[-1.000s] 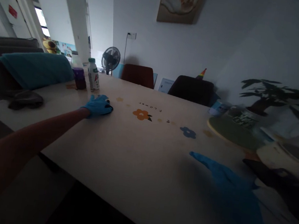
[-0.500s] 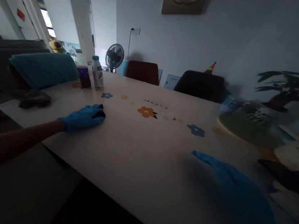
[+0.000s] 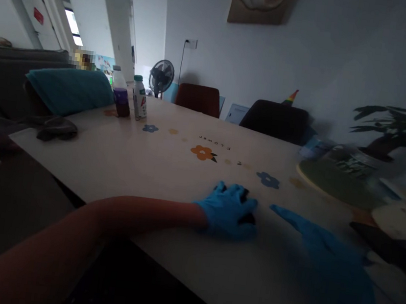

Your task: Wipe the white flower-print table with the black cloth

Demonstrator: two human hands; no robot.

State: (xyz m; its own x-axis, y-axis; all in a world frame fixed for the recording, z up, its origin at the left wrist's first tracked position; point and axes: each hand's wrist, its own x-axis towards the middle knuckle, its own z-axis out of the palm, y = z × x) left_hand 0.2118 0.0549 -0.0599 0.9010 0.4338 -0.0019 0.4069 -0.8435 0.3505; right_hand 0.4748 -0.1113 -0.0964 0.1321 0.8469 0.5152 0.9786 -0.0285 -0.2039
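Note:
My left hand [image 3: 230, 212], in a blue glove, rests on the white table [image 3: 170, 177] near its front middle. Its fingers are bent over a black, cloth-like thing [image 3: 247, 219] that shows only in the gaps between them; its exact kind is hidden. Close to the camera at the lower right is my right hand [image 3: 327, 256], also blue-gloved and partly blurred. One digit stretches out to the left, and I see nothing held in it. A short gap separates the two hands. Printed flowers, orange [image 3: 203, 152] and blue [image 3: 268, 180], lie beyond them.
Two bottles, one purple-labelled [image 3: 121, 101] and one white [image 3: 140, 99], stand at the far left. A grey cloth [image 3: 57, 129] lies at the left edge. On the right are a potted plant [image 3: 365, 157] on a green mat [image 3: 332, 182] and a dark object [image 3: 381, 238].
My left hand has swept right across the table, from the left side to beside my right hand, with the black thing still under it. The right hand has hardly moved. The view shifted slightly.

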